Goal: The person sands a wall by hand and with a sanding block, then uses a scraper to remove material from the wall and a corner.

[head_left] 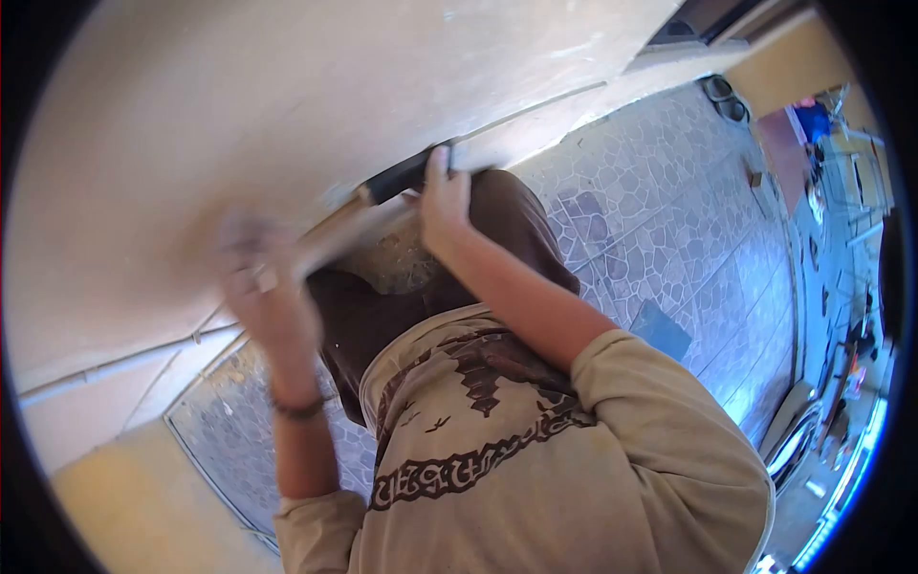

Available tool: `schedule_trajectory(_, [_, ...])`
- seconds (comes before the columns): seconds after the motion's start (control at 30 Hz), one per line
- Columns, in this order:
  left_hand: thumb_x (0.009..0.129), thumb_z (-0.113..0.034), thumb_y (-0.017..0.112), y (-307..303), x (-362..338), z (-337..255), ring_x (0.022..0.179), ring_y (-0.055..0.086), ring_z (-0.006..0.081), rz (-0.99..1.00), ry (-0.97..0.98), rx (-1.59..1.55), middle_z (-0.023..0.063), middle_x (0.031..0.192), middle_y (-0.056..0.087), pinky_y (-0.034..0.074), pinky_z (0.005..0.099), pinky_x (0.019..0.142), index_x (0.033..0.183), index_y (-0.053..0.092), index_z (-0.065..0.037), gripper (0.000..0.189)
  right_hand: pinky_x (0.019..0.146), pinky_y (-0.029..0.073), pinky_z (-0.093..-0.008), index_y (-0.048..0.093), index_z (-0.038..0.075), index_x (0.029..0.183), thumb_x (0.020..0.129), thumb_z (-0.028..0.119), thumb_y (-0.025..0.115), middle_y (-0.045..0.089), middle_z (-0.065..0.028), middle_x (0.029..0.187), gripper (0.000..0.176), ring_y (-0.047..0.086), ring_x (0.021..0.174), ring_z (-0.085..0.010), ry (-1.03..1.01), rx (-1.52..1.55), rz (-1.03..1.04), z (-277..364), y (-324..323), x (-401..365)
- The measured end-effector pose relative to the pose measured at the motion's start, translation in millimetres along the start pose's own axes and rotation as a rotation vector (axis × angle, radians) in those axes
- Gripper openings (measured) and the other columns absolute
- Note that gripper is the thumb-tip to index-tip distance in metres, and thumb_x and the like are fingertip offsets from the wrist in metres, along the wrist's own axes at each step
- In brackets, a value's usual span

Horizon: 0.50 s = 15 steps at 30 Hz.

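Fingers (438, 170) of the right hand (446, 206) clamp the dark tool head (397, 178); the blurred left hand (263, 287) grips its wooden handle (335, 239). An uneven push may make it slip off the beige board (239, 115).

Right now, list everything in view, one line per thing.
wall: one, beige, upper left.
tool: one, dark head on a pale handle, against the wall.
floor: one, grey-purple stone-pattern tiles, right and lower left.
slab: one, dark grey, flat on the floor.
dark pair: two, black, on the floor at top right; too small to identify.
clutter: several, mixed colours, far right edge.
bracelet: one, dark, left wrist.
shirt: one, beige with brown print, bottom.
trousers: one, brown, centre.
left hand: blurred, at the handle's end; grip unclear.
right hand: gripping the tool's dark head.
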<state>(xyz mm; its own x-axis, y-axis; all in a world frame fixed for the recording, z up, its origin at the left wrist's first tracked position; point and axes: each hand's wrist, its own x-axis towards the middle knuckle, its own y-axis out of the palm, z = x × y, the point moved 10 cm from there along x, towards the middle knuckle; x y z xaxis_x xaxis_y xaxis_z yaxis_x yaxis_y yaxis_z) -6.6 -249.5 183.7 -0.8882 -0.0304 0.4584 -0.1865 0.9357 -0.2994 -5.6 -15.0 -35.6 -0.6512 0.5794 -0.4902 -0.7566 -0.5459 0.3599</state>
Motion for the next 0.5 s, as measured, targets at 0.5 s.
schedule_trajectory(0.5, [0.095, -0.039, 0.057, -36.6, 153.8, -181.4, 0.1, 0.064, 0.0239, -0.4, 1.211, 1.364, 0.0092, 0.107, 0.07, 0.045, 0.0312, 0.087, 0.11, 0.071, -0.013, 0.032, 0.094, 0.039, -0.0466, 0.048, -0.005, 0.126, 0.103, 0.035, 0.035, 0.056, -0.0315, 0.11, 0.049, 0.053, 0.105, -0.044, -0.369, -0.104, -0.473, 73.7, -19.3, 5.2])
